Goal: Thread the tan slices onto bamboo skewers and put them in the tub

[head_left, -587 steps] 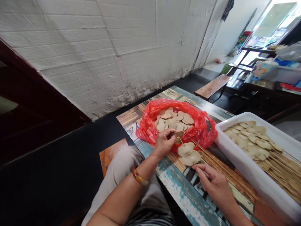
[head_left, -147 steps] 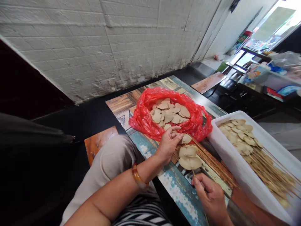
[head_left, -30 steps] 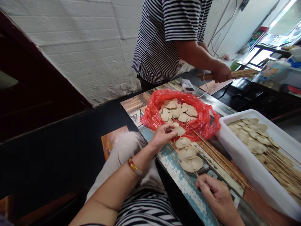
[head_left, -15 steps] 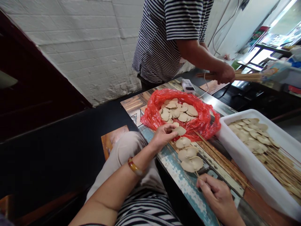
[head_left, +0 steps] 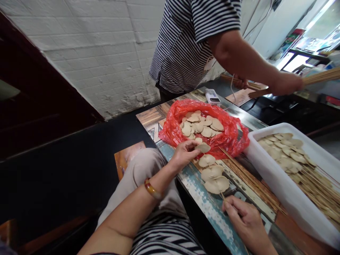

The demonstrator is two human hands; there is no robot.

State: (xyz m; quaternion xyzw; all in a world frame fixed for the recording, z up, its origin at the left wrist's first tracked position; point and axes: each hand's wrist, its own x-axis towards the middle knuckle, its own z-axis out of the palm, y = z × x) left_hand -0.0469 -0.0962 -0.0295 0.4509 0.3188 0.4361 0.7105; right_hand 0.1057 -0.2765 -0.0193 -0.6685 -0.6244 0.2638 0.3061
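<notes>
My right hand (head_left: 245, 219) pinches the lower end of a thin wooden skewer (head_left: 222, 195). Several flat, round beige slices (head_left: 216, 184) are threaded along it, above the table edge. At the skewer's far end, my left hand (head_left: 187, 153) grips another beige slice (head_left: 203, 147) between thumb and fingers; whether the skewer's tip has gone through it I cannot tell. Just beyond that hand lies an open red plastic bag (head_left: 174, 122) with a heap of loose beige slices (head_left: 196, 124) inside.
Bare skewers (head_left: 249, 177) lie on the patterned table (head_left: 204, 205), right of my work. A white tub (head_left: 281, 202) at the right holds filled skewers (head_left: 289, 152). A small white device (head_left: 212, 96) sits behind the bag. Across the table, a person in a striped shirt (head_left: 183, 46) handles bundled sticks (head_left: 321, 76).
The other person's arm has swung right with a bundle of sticks, and their second hand now shows with more sticks. My hands and the skewer have hardly moved.
</notes>
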